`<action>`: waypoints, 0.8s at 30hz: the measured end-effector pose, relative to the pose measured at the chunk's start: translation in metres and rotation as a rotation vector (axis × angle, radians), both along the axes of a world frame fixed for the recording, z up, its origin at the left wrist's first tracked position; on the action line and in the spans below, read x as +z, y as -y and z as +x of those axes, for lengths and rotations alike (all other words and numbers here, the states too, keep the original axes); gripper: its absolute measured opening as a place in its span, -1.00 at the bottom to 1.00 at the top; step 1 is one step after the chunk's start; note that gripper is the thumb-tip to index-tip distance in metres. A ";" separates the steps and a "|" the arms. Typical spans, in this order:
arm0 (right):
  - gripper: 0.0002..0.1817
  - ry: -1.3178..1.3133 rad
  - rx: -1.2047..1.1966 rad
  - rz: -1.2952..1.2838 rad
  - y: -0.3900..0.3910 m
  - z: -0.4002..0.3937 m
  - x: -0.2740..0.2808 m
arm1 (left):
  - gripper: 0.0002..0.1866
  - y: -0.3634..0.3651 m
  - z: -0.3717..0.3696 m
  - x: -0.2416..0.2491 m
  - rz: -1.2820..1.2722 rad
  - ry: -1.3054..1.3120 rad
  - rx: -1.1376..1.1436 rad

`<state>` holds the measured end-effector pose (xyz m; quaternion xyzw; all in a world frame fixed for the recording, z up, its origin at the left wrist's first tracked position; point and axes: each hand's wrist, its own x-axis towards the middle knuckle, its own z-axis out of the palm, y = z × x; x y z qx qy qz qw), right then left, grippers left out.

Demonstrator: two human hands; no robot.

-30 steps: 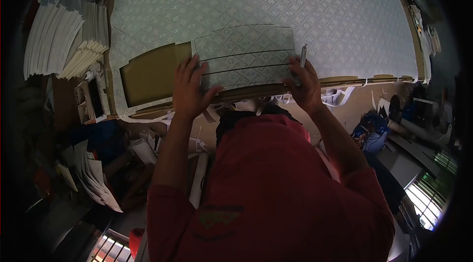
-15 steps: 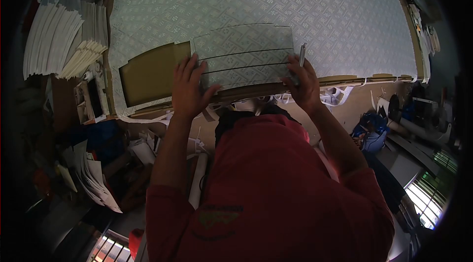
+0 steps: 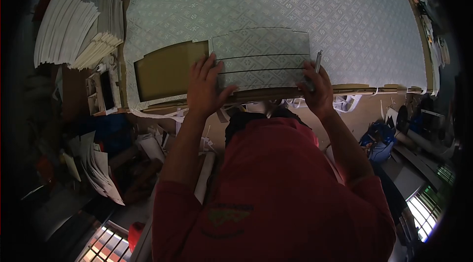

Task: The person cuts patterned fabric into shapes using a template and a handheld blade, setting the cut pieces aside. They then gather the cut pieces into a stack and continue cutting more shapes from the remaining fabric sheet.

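In the head view a pale patterned sheet [image 3: 345,25] covers the table. At its near edge lies a panel of the same pattern [image 3: 261,45], crossed by two dark lines. My left hand [image 3: 204,87] rests at the panel's left side, fingers and thumb spread. On the right side, my right hand [image 3: 319,90] touches the panel with its fingertips. A slim silver knife [image 3: 318,60] sticks up from between its fingers; its lower part is hidden. Left of the panel, a cut-out opening [image 3: 167,72] exposes an olive-brown surface.
Stacks of pale sheets [image 3: 69,30] stand at the left of the table. White strips [image 3: 347,104] hang under the near edge. A blue bag [image 3: 378,141] sits low on the right, and curled sheets [image 3: 96,168] lie low on the left.
The camera view has swung, so the whole scene sits further right. Both hands remain at the panel's sides, and the knife is still in my right hand.
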<state>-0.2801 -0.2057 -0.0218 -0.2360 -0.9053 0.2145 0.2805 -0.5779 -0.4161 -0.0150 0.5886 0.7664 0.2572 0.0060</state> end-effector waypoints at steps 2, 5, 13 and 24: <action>-0.52 0.005 -0.003 -0.001 0.000 -0.001 0.001 | -0.23 0.001 0.000 0.000 0.005 0.006 0.006; -0.49 0.019 -0.003 -0.018 0.000 0.000 0.002 | -0.23 0.000 0.000 0.001 -0.002 0.008 0.005; -0.51 -0.012 0.000 0.001 0.000 0.001 -0.001 | -0.22 0.000 0.000 0.001 0.002 0.011 -0.004; -0.51 -0.035 0.018 0.003 -0.002 0.001 -0.001 | -0.20 0.000 0.000 0.003 -0.032 0.011 -0.018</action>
